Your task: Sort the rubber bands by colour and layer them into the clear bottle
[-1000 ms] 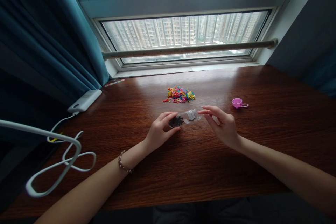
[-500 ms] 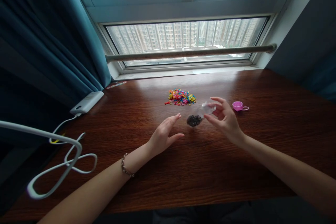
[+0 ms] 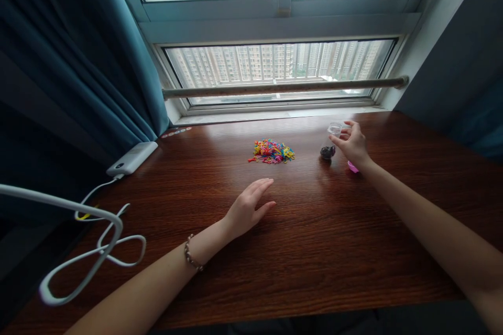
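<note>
My right hand point(image 3: 352, 144) grips a small clear bottle point(image 3: 327, 142) near its mouth, with the thumb and fingers around the upper part. Dark little pieces, too small to name, fill the bottle's lower end. Just under my right wrist, a pink cap point(image 3: 352, 167) is mostly hidden. My left hand point(image 3: 251, 208) rests over the desk with thumb and fingers apart, holding nothing. Beyond its fingertips lies a pile of colourful small rubber bands or loops point(image 3: 274, 151).
On the left of the brown wooden desk point(image 3: 306, 251) is a white device point(image 3: 133, 159) with a cable plugged in. A thick white looped tube or cable point(image 3: 82, 277) reaches in at the left edge. Blue curtains point(image 3: 129, 73) and a window with a rail point(image 3: 283, 88) bound the back.
My right hand has carried the bottle rightward and away from me, and it is now more upright. My forearm now covers part of the pink cap. My left hand stays nearly in place.
</note>
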A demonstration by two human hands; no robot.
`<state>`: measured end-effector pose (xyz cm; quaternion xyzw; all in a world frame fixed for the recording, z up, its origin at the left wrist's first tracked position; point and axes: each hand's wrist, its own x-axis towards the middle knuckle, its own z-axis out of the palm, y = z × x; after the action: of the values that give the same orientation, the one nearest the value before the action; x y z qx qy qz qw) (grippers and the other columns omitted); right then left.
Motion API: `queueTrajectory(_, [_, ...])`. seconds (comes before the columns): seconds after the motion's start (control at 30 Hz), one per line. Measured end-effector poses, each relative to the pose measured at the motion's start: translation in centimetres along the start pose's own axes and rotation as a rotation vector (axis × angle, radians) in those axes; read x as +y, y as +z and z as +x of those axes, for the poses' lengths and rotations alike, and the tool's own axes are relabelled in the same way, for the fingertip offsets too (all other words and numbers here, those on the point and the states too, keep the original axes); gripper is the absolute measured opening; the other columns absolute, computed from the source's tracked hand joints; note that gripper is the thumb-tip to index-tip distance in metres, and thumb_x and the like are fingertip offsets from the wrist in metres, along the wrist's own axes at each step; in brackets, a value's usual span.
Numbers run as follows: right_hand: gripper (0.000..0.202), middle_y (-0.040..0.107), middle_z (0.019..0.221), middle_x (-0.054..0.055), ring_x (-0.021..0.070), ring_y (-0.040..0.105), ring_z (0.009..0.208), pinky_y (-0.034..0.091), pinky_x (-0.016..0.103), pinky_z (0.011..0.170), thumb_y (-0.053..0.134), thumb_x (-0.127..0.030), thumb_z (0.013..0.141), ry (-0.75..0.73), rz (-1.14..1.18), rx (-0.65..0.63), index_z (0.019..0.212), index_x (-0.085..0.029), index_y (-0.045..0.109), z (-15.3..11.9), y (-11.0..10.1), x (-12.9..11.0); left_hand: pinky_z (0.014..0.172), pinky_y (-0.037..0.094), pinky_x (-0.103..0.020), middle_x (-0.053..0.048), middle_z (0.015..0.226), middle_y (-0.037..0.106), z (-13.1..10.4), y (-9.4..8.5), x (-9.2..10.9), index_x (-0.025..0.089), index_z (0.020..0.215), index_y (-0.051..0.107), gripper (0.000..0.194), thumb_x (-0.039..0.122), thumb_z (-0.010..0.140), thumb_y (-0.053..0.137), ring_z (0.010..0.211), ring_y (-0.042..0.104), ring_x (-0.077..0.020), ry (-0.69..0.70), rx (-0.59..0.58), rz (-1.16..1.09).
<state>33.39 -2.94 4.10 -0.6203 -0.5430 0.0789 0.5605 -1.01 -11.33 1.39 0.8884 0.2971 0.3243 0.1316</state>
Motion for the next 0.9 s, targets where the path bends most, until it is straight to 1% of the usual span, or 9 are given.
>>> queueTrajectory(0.3, [0.070, 0.056, 0.100, 0.011, 0.0214, 0.063, 0.076, 0.052, 0.033, 0.067, 0.071, -0.034, 0.056, 0.014, -0.063, -0.045, 0.116, -0.014, 0.041, -0.3, 0.2, -0.1, 0.100, 0.040, -0.041, -0.011, 0.123, 0.050, 0.0, 0.0, -0.1, 0.018, 0.120, 0.045, 0.038, 0.023, 0.083, 0.051, 0.118, 0.044, -0.0206, -0.004, -0.005, -0.038])
queueTrajectory(0.47, [0.075, 0.055, 0.100, 0.011, 0.0223, 0.063, 0.077, 0.053, 0.035, 0.067, 0.070, -0.035, 0.056, 0.018, -0.027, -0.078, 0.120, -0.014, 0.036, -0.2, 0.7, 1.4, 0.099, 0.040, -0.042, -0.011, 0.122, 0.051, 0.1, 0.0, 0.0, 0.018, 0.117, 0.047, 0.035, 0.023, 0.083, 0.050, 0.117, 0.045, -0.0212, -0.023, -0.002, -0.051])
queueTrajectory(0.57, [0.080, 0.052, 0.106, 0.013, 0.0250, 0.061, 0.084, 0.052, 0.038, 0.071, 0.070, -0.036, 0.057, -0.003, -0.026, -0.084, 0.124, -0.014, 0.031, -0.5, 0.7, 1.7, 0.099, 0.040, -0.041, -0.011, 0.121, 0.052, 0.2, 0.0, 0.0, 0.018, 0.116, 0.048, 0.034, 0.023, 0.083, 0.051, 0.116, 0.046, -0.0206, -0.045, -0.002, -0.051])
queueTrajectory(0.67, [0.084, 0.040, 0.122, 0.019, 0.0319, 0.048, 0.107, 0.043, 0.048, 0.087, 0.069, -0.033, 0.060, -0.137, -0.159, 0.027, 0.129, -0.013, 0.024, -1.9, 0.5, 0.2, 0.099, 0.040, -0.042, -0.011, 0.120, 0.052, 0.2, -0.1, 0.0, 0.018, 0.115, 0.050, 0.033, 0.023, 0.082, 0.051, 0.115, 0.047, -0.0208, -0.062, 0.006, -0.056])
queueTrajectory(0.73, [0.081, 0.026, 0.132, 0.022, 0.0356, 0.029, 0.122, 0.029, 0.054, 0.097, 0.066, -0.030, 0.066, -0.284, -0.287, 0.093, 0.131, -0.011, 0.021, -3.6, 0.4, -1.7, 0.098, 0.041, -0.042, -0.010, 0.119, 0.053, 0.2, -0.1, -0.1, 0.018, 0.114, 0.051, 0.032, 0.023, 0.082, 0.051, 0.114, 0.048, -0.0210, -0.077, 0.015, -0.069])
queueTrajectory(0.77, [0.076, 0.023, 0.134, 0.021, 0.0356, 0.023, 0.125, 0.025, 0.055, 0.099, 0.063, -0.027, 0.069, -0.359, -0.322, 0.073, 0.131, -0.012, 0.022, -4.5, 0.4, -2.6, 0.098, 0.041, -0.042, -0.010, 0.119, 0.054, 0.3, -0.1, -0.2, 0.019, 0.113, 0.051, 0.032, 0.023, 0.082, 0.052, 0.113, 0.048, -0.0209, -0.089, 0.021, -0.080])
queueTrajectory(0.8, [0.069, 0.024, 0.135, 0.019, 0.0337, 0.023, 0.125, 0.024, 0.054, 0.100, 0.059, -0.025, 0.072, -0.435, -0.334, 0.002, 0.131, -0.013, 0.024, -5.5, 0.7, -3.5, 0.098, 0.041, -0.041, -0.010, 0.118, 0.055, 0.3, -0.1, -0.3, 0.019, 0.113, 0.052, 0.031, 0.023, 0.082, 0.052, 0.113, 0.049, -0.0208, -0.107, 0.024, -0.093])
queueTrajectory(0.87, [0.053, 0.036, 0.128, 0.015, 0.0285, 0.032, 0.121, 0.028, 0.047, 0.101, 0.053, -0.020, 0.077, -0.585, -0.313, -0.233, 0.126, -0.016, 0.034, -7.2, 1.7, -4.6, 0.097, 0.042, -0.041, -0.009, 0.116, 0.056, 0.3, 0.0, -0.6, 0.019, 0.112, 0.053, 0.031, 0.023, 0.081, 0.052, 0.111, 0.051, -0.0204, -0.160, 0.034, -0.130])
queueTrajectory(0.9, [0.046, 0.043, 0.123, 0.013, 0.0263, 0.036, 0.118, 0.031, 0.044, 0.100, 0.050, -0.018, 0.079, -0.619, -0.292, -0.344, 0.123, -0.017, 0.038, -7.7, 2.5, -4.7, 0.096, 0.043, -0.040, -0.009, 0.115, 0.057, 0.3, 0.0, -0.8, 0.018, 0.111, 0.053, 0.030, 0.024, 0.081, 0.052, 0.109, 0.052, -0.0201, -0.193, 0.040, -0.155])
